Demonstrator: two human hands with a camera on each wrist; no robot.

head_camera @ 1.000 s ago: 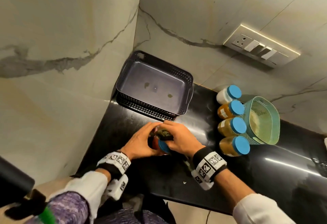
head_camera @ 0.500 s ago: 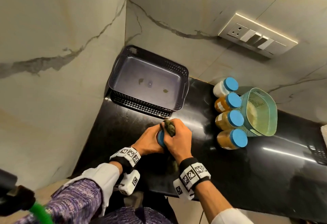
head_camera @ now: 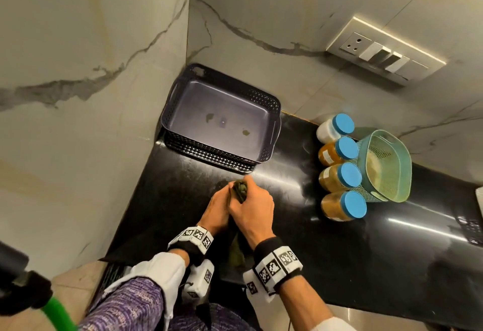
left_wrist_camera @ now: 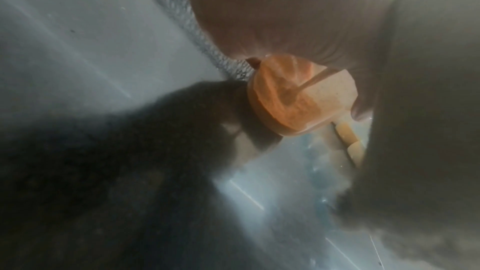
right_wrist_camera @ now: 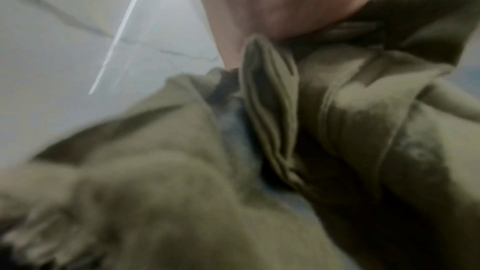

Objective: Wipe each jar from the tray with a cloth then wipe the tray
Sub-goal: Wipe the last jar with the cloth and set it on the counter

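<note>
- Black counter point(head_camera: 339, 265) in marble corner; dark tray point(head_camera: 264, 100) set at back.
- Orange-filled jar point(left_wrist_camera: 293, 98) gripped by left hand point(head_camera: 215, 213) above counter.
- Olive cloth point(head_camera: 240, 190) clutched by right hand point(head_camera: 252, 213), probably wrapped over jar.
- Four blue-lidded jars point(head_camera: 350, 176) lined beside green basket point(head_camera: 402, 163).

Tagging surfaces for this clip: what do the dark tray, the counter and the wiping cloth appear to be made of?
The tray looks like moulded plastic, matt dark grey: perforated lattice walls, smooth floor with two small stains. The counter seems polished black stone, given its sharp mirror-like light streaks. The cloth appears soft woven fabric, olive green, from its limp folds and creases where the right hand grips it.
</note>
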